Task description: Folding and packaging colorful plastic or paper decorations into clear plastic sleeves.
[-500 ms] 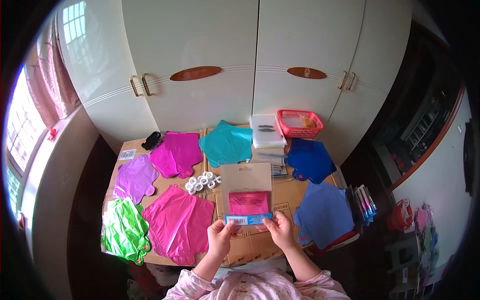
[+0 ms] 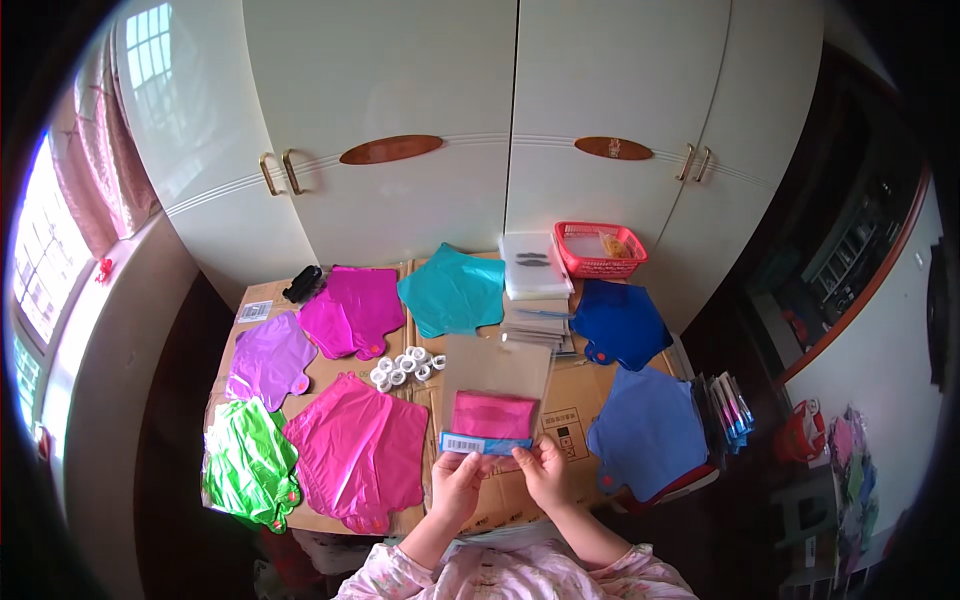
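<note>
Nothing's really shifted since a moment ago: both the left hand (image 2: 458, 484) and right hand (image 2: 541, 467) still pinch the clear packet with folded pink foil and blue strip (image 2: 490, 420), at 6 o'clock on the cardboard-covered tabletop (image 2: 580, 400).

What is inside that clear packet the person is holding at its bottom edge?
Inside the clear packet lies a folded pink sheet, above a blue strip. Anything behind the pink sheet is covered.
</note>
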`<state>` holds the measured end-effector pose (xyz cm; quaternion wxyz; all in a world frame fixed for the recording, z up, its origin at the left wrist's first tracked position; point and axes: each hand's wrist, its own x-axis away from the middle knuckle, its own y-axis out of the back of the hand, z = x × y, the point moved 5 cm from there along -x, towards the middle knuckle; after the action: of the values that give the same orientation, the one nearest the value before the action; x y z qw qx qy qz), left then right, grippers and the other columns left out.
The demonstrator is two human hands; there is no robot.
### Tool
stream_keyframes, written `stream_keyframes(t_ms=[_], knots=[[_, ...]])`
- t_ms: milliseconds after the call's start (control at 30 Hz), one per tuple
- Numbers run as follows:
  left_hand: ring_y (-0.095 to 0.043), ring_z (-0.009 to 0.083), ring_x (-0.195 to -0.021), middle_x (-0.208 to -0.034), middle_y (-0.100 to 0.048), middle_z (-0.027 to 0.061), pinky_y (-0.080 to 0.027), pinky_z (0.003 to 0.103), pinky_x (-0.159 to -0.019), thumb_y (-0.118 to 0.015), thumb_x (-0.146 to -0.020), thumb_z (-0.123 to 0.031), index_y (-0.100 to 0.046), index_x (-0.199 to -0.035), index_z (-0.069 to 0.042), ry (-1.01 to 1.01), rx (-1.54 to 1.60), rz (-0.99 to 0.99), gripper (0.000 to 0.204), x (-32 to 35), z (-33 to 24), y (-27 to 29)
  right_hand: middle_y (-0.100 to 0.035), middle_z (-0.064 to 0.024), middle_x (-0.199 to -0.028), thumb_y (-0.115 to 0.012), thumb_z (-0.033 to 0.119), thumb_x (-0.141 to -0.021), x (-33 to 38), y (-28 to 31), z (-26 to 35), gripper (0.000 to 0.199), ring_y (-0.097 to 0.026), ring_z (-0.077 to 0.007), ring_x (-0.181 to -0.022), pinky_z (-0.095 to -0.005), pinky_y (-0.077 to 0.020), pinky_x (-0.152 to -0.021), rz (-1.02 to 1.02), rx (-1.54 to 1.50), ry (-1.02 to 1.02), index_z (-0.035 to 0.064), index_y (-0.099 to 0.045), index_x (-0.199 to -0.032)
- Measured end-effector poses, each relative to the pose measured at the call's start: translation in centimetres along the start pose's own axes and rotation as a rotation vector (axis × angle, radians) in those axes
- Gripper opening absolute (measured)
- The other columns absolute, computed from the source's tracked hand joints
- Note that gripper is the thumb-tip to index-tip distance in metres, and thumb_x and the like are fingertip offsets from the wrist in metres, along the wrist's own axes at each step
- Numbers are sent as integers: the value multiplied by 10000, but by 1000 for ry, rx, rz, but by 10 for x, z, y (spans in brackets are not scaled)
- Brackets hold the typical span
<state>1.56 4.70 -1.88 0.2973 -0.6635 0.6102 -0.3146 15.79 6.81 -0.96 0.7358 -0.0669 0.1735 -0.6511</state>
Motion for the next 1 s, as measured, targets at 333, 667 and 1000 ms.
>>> stream_keyframes(t_ms=[333,667,1000], knots=[[-632,115,-790,-881,-682,53,-519,266,-741,-637,-871,-28,-661,-969,30,-23,-494,86,117,7,-42,35,-631,-74,-1112,-556,336,-941,-45,42,56,432,-598,-131,-969,-276,-473,-856,152,31,-50,-2,-554,-1212],[-608,78,-798,-899,-675,28,-510,226,-709,-655,-864,-35,-669,-976,33,-34,-633,190,132,14,-59,39,-666,-7,-792,-665,82,-864,-64,23,98,149,-558,-32,-719,-181,-457,-634,291,455,-201,-20,-691,-970],[-620,91,-808,-890,-683,39,-516,245,-737,-674,-851,-54,-673,-968,33,4,-626,206,146,14,-61,41,-659,-7,-814,-694,78,-838,-65,22,84,160,-599,-68,-722,-190,-477,-651,361,37,-387,6,-662,-977]])
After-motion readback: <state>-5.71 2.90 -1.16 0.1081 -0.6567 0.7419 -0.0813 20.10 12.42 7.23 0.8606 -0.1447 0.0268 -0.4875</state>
